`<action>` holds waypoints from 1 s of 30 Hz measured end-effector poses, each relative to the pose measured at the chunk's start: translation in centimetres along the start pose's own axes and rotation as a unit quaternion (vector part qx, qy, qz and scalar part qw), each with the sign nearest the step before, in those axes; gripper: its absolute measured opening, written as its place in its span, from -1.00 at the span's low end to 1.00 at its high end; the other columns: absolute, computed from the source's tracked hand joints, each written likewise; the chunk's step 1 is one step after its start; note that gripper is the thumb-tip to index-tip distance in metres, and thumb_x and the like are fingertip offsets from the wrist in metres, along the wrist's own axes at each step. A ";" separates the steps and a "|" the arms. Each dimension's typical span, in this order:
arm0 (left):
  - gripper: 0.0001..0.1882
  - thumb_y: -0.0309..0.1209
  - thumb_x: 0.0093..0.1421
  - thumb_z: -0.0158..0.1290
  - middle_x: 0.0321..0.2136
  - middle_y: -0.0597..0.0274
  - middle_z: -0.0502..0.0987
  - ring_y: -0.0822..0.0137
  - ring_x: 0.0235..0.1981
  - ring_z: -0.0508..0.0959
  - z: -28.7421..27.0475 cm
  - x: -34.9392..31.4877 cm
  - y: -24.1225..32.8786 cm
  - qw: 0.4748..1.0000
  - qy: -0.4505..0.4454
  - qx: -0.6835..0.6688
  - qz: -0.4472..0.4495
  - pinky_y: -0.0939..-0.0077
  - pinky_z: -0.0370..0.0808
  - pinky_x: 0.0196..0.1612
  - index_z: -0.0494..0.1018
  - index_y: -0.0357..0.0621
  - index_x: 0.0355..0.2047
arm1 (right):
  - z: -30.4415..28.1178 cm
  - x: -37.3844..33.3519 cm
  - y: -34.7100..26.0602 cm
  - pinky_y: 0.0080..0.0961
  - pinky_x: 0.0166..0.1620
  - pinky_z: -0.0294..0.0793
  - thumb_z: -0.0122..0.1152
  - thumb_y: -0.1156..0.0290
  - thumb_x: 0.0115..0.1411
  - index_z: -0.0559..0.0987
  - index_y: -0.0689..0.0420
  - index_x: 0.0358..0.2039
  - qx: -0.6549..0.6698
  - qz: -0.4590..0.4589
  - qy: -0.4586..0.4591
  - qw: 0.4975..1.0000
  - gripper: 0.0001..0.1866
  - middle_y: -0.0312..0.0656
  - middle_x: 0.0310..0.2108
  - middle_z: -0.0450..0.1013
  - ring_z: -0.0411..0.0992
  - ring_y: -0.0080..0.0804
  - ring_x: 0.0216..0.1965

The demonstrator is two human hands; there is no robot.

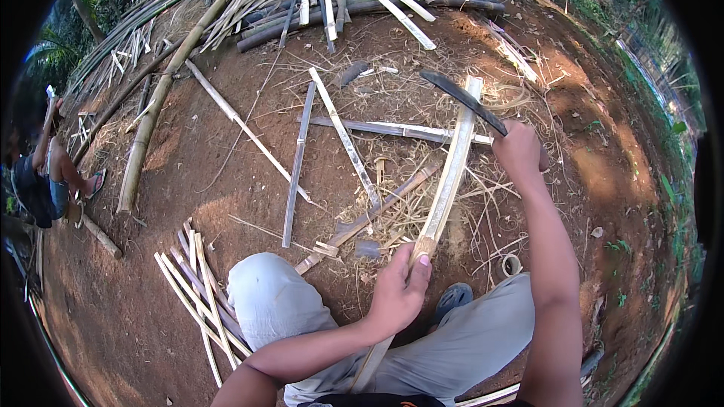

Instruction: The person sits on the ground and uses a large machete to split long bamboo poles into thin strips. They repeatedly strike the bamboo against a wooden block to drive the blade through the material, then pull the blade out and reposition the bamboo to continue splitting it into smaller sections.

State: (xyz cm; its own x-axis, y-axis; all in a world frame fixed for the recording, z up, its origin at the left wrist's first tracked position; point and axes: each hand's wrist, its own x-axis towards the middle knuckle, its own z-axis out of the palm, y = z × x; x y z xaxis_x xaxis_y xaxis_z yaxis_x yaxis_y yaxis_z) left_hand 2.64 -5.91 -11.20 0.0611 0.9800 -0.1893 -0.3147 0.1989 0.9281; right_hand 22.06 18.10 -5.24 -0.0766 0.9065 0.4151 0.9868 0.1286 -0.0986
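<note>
A long split bamboo strip (450,179) runs from my lap out over the ground, its pale inner face up. My left hand (400,286) is closed around it above my knees. In my right hand (519,152) is a machete (461,96) with a dark, curved blade, gripped by its handle. The blade lies across the strip near its far end; whether it touches or bites into the wood I cannot tell. Beneath the strip's far part, another dark bamboo piece (385,128) lies crosswise on the ground.
Thin shavings (483,218) litter the soil before me. Finished-looking pale strips (197,286) lie by my left knee. Bamboo poles (162,105) and a heap of split pieces (332,0) stretch across the back. Another person (45,173) sits at the far left. A bamboo ring (511,264) lies near my right knee.
</note>
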 end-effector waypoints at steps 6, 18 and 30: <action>-0.82 -0.39 0.43 -0.12 -0.50 0.38 0.35 0.62 -0.57 0.30 -0.3 0.5 0.5 0.998 0.018 0.042 0.035 0.69 0.27 -0.52 0.30 -0.25 -0.07 | -0.2 -2.4 -2.5 -0.11 -0.33 0.58 0.21 0.50 -0.05 0.52 0.17 -0.60 0.047 -0.194 -0.041 0.979 -0.94 0.08 -0.59 0.52 0.57 0.02 -0.50; -0.81 -0.36 0.44 -0.14 -0.51 0.36 0.37 0.62 -0.58 0.32 -0.1 -2.2 0.5 0.999 -0.028 0.042 0.000 0.69 0.27 -0.55 0.29 -0.25 -0.12 | 1.1 2.5 2.6 -0.09 -0.18 0.57 0.18 0.46 0.05 0.63 0.28 -0.40 0.017 0.090 -0.079 0.993 -0.83 0.19 -0.37 0.56 0.58 0.10 -0.30; -0.83 -0.27 0.39 -0.08 -0.53 0.29 0.44 0.51 -0.66 0.40 -2.7 2.5 5.5 0.993 -0.003 -0.110 -0.049 0.65 0.30 -0.63 0.30 -0.09 -0.25 | -0.1 -1.5 4.2 -0.11 -0.13 0.51 0.17 0.48 0.00 0.59 0.30 -0.49 0.085 0.124 -0.158 0.976 -0.87 0.23 -0.39 0.53 0.53 0.15 -0.25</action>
State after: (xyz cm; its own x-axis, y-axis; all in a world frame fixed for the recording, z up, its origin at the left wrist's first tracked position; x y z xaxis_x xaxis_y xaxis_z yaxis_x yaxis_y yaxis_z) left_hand -1.48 -2.36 -7.45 0.1073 0.9558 -0.2736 -0.5055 0.2894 0.8129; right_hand 26.34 17.24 -6.15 0.0948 0.9935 0.0625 0.9444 -0.0699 -0.3212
